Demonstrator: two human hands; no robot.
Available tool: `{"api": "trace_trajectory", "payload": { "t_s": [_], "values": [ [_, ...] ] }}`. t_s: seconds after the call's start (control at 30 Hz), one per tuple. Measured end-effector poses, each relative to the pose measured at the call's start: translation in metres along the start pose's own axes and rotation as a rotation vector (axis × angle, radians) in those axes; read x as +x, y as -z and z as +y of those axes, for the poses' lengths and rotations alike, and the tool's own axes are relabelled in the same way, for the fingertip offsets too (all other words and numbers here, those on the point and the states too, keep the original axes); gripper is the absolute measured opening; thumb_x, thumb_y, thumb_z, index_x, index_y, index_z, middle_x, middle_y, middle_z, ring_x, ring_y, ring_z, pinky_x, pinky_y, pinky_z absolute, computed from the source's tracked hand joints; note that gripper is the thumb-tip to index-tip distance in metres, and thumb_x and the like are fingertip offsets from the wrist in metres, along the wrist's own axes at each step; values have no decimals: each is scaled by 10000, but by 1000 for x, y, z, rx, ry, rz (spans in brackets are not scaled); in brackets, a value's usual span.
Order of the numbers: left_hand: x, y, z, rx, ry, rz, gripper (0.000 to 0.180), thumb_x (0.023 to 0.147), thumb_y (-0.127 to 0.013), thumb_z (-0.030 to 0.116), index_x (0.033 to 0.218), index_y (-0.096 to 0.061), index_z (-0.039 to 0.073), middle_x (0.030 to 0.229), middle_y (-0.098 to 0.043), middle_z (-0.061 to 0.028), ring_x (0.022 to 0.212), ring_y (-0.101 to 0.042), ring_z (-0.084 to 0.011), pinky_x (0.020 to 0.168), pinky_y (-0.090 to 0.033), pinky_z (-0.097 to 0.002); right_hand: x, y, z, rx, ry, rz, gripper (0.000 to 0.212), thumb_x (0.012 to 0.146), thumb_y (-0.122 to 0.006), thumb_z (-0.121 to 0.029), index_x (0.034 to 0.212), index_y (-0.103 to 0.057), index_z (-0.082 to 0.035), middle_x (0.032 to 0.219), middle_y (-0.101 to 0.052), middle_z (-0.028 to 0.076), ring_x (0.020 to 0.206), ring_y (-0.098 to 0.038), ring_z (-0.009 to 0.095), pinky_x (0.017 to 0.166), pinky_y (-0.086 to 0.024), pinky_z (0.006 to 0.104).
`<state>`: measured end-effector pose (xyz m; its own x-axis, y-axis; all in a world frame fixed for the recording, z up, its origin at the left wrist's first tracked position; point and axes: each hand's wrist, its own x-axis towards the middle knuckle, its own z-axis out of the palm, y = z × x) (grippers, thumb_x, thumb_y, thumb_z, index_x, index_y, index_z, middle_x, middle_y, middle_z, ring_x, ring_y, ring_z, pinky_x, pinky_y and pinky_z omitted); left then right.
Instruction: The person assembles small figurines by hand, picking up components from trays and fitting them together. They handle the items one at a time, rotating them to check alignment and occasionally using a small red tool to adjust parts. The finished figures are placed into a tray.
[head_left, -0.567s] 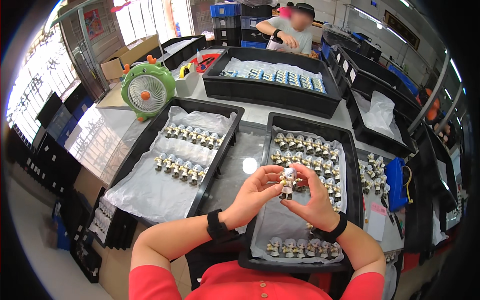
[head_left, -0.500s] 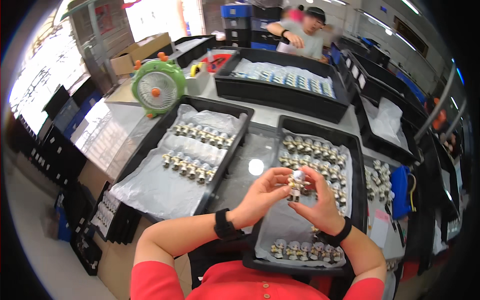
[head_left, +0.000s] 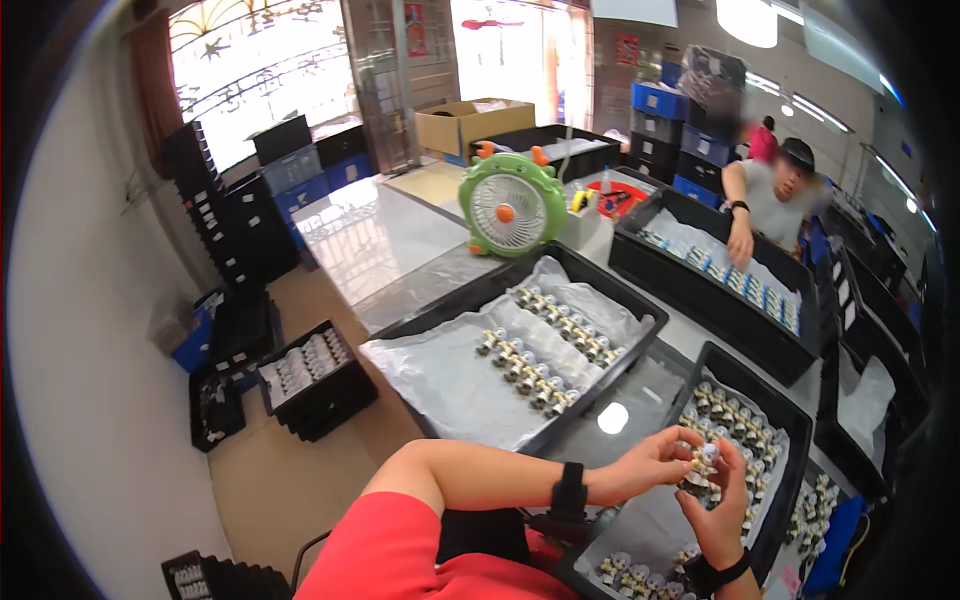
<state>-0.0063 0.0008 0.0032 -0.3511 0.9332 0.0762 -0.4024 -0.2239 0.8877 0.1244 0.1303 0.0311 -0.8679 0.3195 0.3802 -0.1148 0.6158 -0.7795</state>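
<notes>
A small painted figurine (head_left: 708, 454) with a pale head is held up between my two hands, above the right-hand black tray (head_left: 806, 440). My left hand (head_left: 652, 468) grips it from the left with thumb and fingertips. On its other side, the curled fingers and thumb of my right hand (head_left: 722, 508) also hold it. Beneath them, rows of similar figurines (head_left: 735, 408) stand on white sheeting, with more at the tray's near end. To the left, another black tray (head_left: 650, 318) carries two rows of figurines (head_left: 530, 372) on crumpled white sheet.
A green fan (head_left: 508, 210) stands behind the left tray. Across the table, a co-worker (head_left: 775, 195) reaches into a long black tray (head_left: 700, 300). Loose figurines (head_left: 815, 510) and a blue bin (head_left: 838, 550) lie at right. Stacked crates (head_left: 320, 400) stand on the floor at left.
The view has swung left, so the table and my hands appear farther right. The co-worker's raised hand has dropped into the far tray. My hands still hold the figurine.
</notes>
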Motion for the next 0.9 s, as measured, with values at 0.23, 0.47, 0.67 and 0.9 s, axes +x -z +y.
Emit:
{"api": "trace_trajectory", "payload": {
  "t_s": [0.23, 0.47, 0.67, 0.9],
  "values": [
    [1, -1, 0, -64, 28, 17, 410, 908, -588, 168, 1265, -405, 89, 1065, -543, -36, 938, -502, -87, 828, -437, -265, -1, -2, 7, 43, -13, -18, 800, 633, -679, 58, 1360, -358, -34, 1274, -481, 109, 1064, -540, 194, 912, -445, 321],
    [4, -1, -7, -71, 0, 8, 366, 900, -586, 139, 1215, -410, 79, 1057, -550, -49, 912, -517, -96, 791, -435, -253, -5, 1, 8, 38, -23, -26, 801, 645, -663, 58, 1373, -343, -36, 1299, -465, 122, 1120, -527, 220, 931, -438, 332],
    [5, 1, -9, -94, -13, 24, 367, 894, -593, 121, 1215, -419, 84, 1050, -544, -51, 962, -517, -99, 817, -439, -264, -2, -1, 4, -49, 7, 5, 773, 643, -726, 23, 1338, -390, -25, 1284, -494, 137, 1095, -540, 241, 882, -451, 340],
    [-6, -6, 14, -117, 64, 82, 369, 911, -587, 107, 1242, -426, 75, 1082, -576, -65, 953, -559, -115, 828, -467, -284, 4, 2, 2, -91, 103, -22, 790, 667, -796, -83, 1339, -381, -63, 1296, -491, 115, 1116, -538, 248, 864, -464, 343]
  ]
}}
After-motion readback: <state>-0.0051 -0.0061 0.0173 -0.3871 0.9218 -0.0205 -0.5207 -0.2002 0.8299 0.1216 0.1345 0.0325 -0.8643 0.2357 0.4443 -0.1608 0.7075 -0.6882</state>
